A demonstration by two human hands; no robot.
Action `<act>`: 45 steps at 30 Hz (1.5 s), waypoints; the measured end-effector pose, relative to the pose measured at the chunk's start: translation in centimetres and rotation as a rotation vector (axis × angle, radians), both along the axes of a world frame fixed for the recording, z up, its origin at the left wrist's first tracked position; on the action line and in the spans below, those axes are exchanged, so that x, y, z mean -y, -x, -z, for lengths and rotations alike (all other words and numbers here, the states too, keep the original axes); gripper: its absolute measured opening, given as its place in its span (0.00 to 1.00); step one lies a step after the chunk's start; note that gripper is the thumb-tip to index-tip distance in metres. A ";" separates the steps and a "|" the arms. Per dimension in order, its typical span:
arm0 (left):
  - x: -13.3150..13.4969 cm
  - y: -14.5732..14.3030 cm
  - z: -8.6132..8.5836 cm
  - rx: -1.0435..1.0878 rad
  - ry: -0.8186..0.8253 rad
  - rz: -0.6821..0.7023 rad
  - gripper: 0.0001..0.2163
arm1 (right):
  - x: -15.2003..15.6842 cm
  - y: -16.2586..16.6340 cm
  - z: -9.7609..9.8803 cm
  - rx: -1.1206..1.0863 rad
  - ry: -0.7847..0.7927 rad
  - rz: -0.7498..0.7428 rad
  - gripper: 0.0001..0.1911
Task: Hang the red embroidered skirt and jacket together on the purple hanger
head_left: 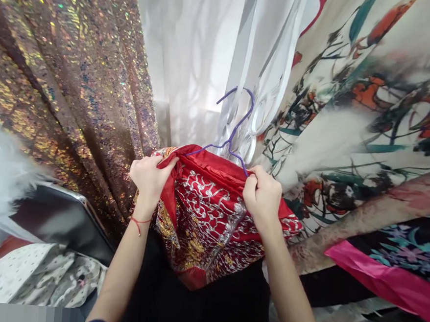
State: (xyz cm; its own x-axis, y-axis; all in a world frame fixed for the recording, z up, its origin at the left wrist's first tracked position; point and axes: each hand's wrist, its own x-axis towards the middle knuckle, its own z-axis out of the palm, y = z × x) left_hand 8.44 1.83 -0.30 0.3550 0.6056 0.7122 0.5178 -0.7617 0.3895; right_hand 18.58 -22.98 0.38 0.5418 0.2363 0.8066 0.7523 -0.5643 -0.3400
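Head view: both hands [149, 176] [264, 194] grip red garment [212, 200], purple hanger [232, 133] partly inside.

at centre, the red garment [214, 220] is satiny cloth, rough with shiny embroidery [203, 187]; towards one o'clock, a smooth hanger [252, 105]; at ten, glittering sequinned cloth [81, 73]; at eight, a glossy black panel [61, 219].

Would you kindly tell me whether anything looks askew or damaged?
The thin purple hanger at the top of the red, silver-patterned garment tilts, its right side lower than its left. No damage or spill stands out.
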 end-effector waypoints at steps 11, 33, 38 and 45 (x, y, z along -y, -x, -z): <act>0.5 0.9 -2.8 0.125 -0.075 0.322 0.23 | 0.6 0.6 -0.4 -0.116 -0.041 0.020 0.12; 14.3 -5.8 -8.2 -0.256 -0.707 0.935 0.10 | 6.1 -1.8 -4.6 -0.423 0.094 -0.393 0.04; 13.0 -7.3 -7.0 -0.221 -0.628 0.919 0.15 | 6.2 -2.0 -4.7 -0.382 0.063 -0.256 0.06; 12.7 -7.6 -5.8 -0.105 -0.566 0.920 0.14 | 8.3 -4.1 -2.4 -0.661 0.255 0.126 0.05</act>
